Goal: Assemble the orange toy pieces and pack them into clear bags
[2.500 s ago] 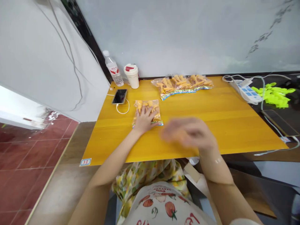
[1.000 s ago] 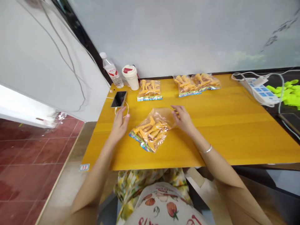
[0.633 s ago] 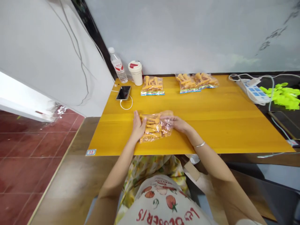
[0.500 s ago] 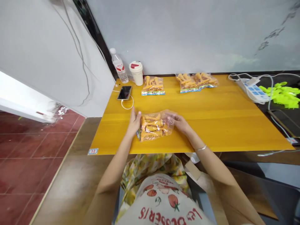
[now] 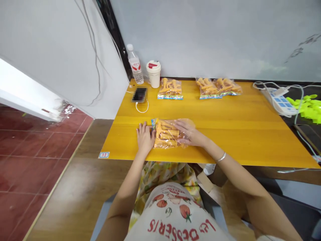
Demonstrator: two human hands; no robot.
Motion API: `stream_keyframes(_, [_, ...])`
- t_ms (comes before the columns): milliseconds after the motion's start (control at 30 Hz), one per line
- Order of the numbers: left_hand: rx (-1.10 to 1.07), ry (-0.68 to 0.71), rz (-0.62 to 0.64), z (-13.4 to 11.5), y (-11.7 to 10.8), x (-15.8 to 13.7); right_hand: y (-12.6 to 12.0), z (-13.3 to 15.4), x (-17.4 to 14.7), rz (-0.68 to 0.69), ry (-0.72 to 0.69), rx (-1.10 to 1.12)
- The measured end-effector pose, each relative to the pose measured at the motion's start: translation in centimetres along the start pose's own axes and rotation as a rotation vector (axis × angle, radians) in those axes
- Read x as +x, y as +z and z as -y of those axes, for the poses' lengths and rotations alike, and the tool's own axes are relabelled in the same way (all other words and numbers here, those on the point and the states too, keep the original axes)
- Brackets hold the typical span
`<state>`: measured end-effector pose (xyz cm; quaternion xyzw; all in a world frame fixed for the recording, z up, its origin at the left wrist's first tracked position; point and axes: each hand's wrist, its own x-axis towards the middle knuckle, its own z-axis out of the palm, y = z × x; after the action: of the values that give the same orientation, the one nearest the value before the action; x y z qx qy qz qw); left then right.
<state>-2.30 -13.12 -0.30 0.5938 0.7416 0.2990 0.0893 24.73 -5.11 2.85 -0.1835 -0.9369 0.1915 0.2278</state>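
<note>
A clear plastic bag holding several orange pieces with flared ends lies flat on the yellow-brown table, close to its front edge. My left hand rests with fingers spread at the bag's left end, touching the blue printed strip there. Over the bag's right part, my right hand lies flat with its fingers stretched out on the plastic. The pieces under that hand are partly hidden.
Similar filled bags lie along the back, one at the left and two at the right. A phone with a cable, a white cup and a water bottle stand back left. A power strip and lime-green pieces are at right.
The bag now lies flatter on the table. My left hand has turned palm down beside it, and my right hand has gone from gripping the bag's end to lying flat on top.
</note>
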Motion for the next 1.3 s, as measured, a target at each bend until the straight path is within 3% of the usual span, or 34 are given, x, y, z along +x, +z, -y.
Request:
stream_keyframes(233, [-0.033, 0.004, -0.004, 0.4, 0.1, -0.1, -0.3, 0.2, 1.1, 0.072, 0.027, -0.027])
stream_keyframes(567, [-0.372, -0.001, -0.051, 0.0, 0.1, -0.4, 0.0, 0.2, 0.3, 0.034, -0.058, -0.033])
stream_keyframes(1300, [-0.334, -0.091, -0.053, -0.5, -0.4, -0.4, 2.7, 0.6, 1.5, -0.077, -0.080, 0.003])
